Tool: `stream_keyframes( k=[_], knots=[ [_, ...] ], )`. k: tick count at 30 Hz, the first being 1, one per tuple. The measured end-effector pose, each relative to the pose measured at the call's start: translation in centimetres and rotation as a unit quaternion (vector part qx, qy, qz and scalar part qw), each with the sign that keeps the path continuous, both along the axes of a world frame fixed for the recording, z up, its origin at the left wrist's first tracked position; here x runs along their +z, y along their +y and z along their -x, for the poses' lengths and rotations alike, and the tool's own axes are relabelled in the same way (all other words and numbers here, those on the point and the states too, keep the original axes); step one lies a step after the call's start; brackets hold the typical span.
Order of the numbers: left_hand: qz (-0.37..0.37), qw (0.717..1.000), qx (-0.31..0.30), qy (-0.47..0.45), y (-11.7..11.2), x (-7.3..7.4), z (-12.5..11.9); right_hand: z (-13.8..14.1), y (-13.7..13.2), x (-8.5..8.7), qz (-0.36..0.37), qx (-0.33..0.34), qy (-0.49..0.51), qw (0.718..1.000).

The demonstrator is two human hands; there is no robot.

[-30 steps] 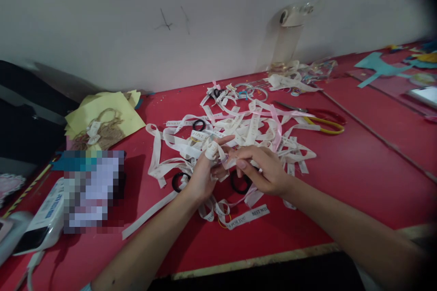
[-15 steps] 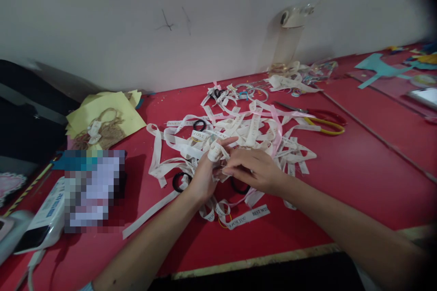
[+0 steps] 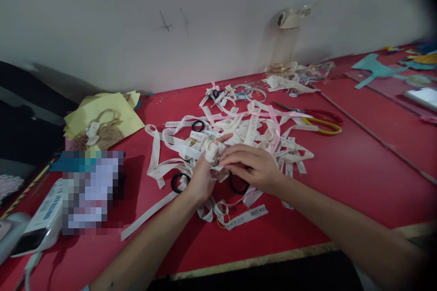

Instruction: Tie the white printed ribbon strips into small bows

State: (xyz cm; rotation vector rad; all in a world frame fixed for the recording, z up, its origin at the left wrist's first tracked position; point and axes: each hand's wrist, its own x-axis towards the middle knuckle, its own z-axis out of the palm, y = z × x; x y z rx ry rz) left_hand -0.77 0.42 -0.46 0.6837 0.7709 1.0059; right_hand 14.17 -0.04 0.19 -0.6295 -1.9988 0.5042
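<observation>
1. The left hand, just to the 9 o'clock side of the right hand, holds a looped white ribbon at its thumb, the index finger stretched toward 1 o'clock.
2. The right hand comes in from 4 o'clock, its bent fingers close together, the tips reaching 9 o'clock to the ribbon's side; I cannot tell whether they pinch it.
3. Under and around both hands, mostly toward 12 o'clock, spreads a ribbon pile, white with printed words and some pink.
4. A black ring lies near the left wrist at 9 o'clock; another black hoop shows partly beneath the right hand.
5. At 6 o'clock from the hands, a printed strip lies flat on the red table.
6. Scissors with red and yellow handles lie at 2 o'clock, touching the pile.
7. At 10 o'clock, a twine bundle rests on yellow paper.
8. A clear bottle stands near the wall at 1 o'clock.
</observation>
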Motion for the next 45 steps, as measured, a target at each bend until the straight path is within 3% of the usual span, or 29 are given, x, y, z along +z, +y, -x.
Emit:
stream_keyframes(
  k=[5, 12, 17, 29, 36, 41, 45],
  knots=[
    [-0.01, 0.999, -0.037, -0.038, 0.0, -0.4, -0.1, 0.3, -0.2, -0.1, -0.009, -0.016, 0.018, 1.0],
    [0.005, 0.999, -0.009, -0.053, -0.2, 0.4, -0.5, 0.2, 0.1, -0.2, -0.08, -0.042, -0.066, 0.994],
    [-0.004, 0.999, 0.012, -0.03, -0.4, 0.9, -0.6, 0.2, 0.3, -0.4, -0.076, -0.055, -0.127, 0.987],
    [0.012, 0.999, 0.017, -0.031, -0.9, 1.4, -0.9, 0.4, -0.2, 0.1, -0.094, -0.085, -0.145, 0.981],
    [-0.065, 0.996, 0.054, 0.017, -0.7, 0.9, -1.0, 0.4, -0.4, 0.1, -0.11, -0.073, -0.099, 0.986],
    [-0.106, 0.992, 0.018, 0.068, -0.6, 0.2, -0.6, 0.8, -0.5, -0.1, -0.1, -0.066, -0.079, 0.99],
    [-0.138, 0.984, 0.023, 0.108, -0.6, 0.0, -0.6, 1.2, -0.3, -0.5, -0.099, -0.048, -0.079, 0.991]
  ],
)
